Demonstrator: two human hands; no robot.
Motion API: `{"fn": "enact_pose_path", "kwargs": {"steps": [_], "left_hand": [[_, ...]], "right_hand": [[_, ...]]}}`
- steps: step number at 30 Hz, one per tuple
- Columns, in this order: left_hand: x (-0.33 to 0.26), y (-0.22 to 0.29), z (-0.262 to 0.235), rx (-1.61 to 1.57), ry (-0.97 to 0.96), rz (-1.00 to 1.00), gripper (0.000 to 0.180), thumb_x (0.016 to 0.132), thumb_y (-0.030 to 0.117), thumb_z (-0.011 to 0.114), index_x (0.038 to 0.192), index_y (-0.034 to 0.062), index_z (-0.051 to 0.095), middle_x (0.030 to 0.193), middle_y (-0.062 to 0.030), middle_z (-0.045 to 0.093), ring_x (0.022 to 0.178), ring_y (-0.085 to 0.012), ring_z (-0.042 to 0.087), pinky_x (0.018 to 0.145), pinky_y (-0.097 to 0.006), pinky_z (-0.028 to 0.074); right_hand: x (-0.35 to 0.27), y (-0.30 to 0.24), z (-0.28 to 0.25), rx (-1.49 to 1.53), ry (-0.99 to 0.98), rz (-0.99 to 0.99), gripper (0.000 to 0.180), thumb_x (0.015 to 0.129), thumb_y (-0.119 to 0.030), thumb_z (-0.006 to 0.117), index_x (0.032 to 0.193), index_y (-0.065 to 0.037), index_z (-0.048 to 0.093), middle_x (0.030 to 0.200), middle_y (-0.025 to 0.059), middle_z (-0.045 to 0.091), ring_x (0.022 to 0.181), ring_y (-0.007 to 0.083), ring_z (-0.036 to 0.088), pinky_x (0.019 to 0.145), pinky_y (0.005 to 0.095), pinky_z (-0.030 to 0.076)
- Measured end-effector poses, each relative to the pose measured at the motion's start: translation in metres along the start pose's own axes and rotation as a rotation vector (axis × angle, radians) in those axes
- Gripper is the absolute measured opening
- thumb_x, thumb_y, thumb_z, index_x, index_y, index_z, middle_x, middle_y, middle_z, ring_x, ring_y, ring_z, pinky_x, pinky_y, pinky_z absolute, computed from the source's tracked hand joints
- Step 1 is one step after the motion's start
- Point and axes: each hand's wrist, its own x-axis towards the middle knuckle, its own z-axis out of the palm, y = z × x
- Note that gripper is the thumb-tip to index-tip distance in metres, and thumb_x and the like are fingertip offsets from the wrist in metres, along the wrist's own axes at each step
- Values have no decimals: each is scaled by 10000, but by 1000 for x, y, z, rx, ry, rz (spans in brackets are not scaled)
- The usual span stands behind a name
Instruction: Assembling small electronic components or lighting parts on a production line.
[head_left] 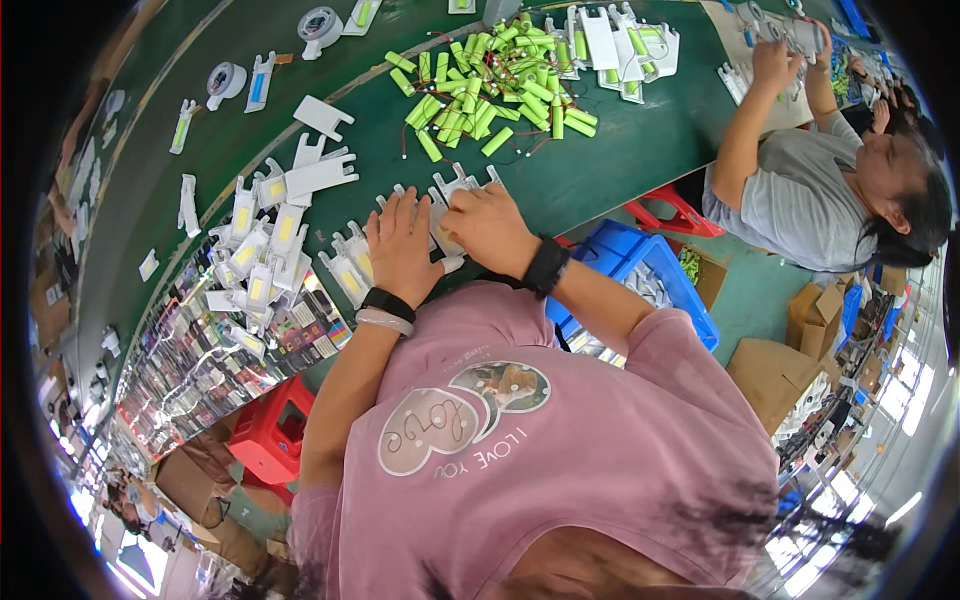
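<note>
Green workbench [600,170]: left hand [400,250] flat, fingers spread on white plastic holder [452,190]; right hand [487,225] curled, gripping it.

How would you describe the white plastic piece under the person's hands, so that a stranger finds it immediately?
Start at the long green worktable and find the loose heap of lime-green cylindrical battery cells. Nearer the person in the pink shirt, both hands, left hand and right hand, press on one white plastic housing. Unlike the white housings with yellow cells piled to the left, it alone lies under the hands.
</note>
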Motion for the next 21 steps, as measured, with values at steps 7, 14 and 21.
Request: {"fn": "enact_pose_path", "kwargs": {"steps": [7,14,21], "left_hand": [[-5,-3,4,55,37,1,864,594,409,802,1326,103,458,1413,-66,394,1339,-259,306,1079,-500,215],[-5,-5,5,-5,20,-9,884,584,305,817,1353,112,425,1430,-59,373,1347,-252,291,1085,-494,208],[-6,-8,10,-53,68,13,873,566,274,802,1340,91,442,1421,-57,373,1340,-261,297,1091,-502,201]], "right_hand": [[20,5,24,-122,-116,-94,109,696,-140,622,793,-107,659,784,19,591,731,187,632,701,335,406],[22,11,24,-76,-80,-108,77,702,-130,609,766,-107,645,778,14,591,708,174,628,714,331,399],[17,9,11,-155,-310,-240,87,764,-156,632,829,-113,593,851,46,550,765,212,597,710,347,417]]}}
